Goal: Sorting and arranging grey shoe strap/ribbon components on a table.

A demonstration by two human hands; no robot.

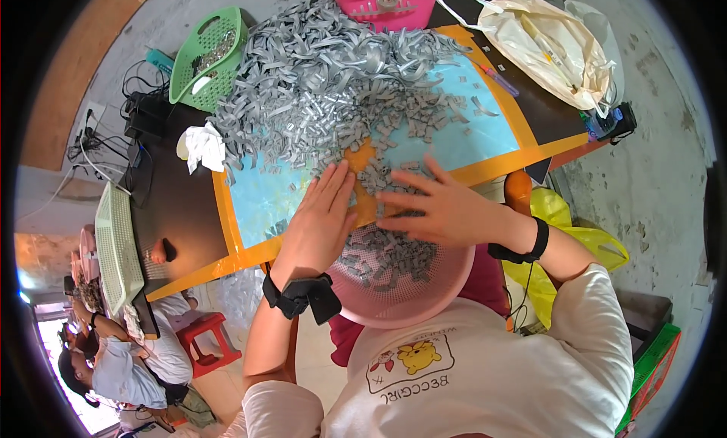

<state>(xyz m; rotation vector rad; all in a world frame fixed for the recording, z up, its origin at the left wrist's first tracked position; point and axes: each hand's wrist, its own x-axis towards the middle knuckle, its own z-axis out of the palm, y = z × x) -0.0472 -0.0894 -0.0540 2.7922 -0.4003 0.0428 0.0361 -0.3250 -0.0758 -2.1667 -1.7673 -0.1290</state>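
Note:
My left hand lies at the front edge of the table with its fingers stretched out side by side, holding nothing. Opposite it, my right hand is open, fingers spread over small grey pieces. A pink perforated basket sits on my lap below both hands, partly filled with similar grey pieces. Beyond my fingers, a big heap of grey strips and short pieces covers much of the blue sheet. Whether single pieces are under my palms is hidden.
Orange tape borders the sheet. A green basket and white cloth stand left, a bright pink basket at the back, a cream bag back right. Another person sits at lower left near a red stool.

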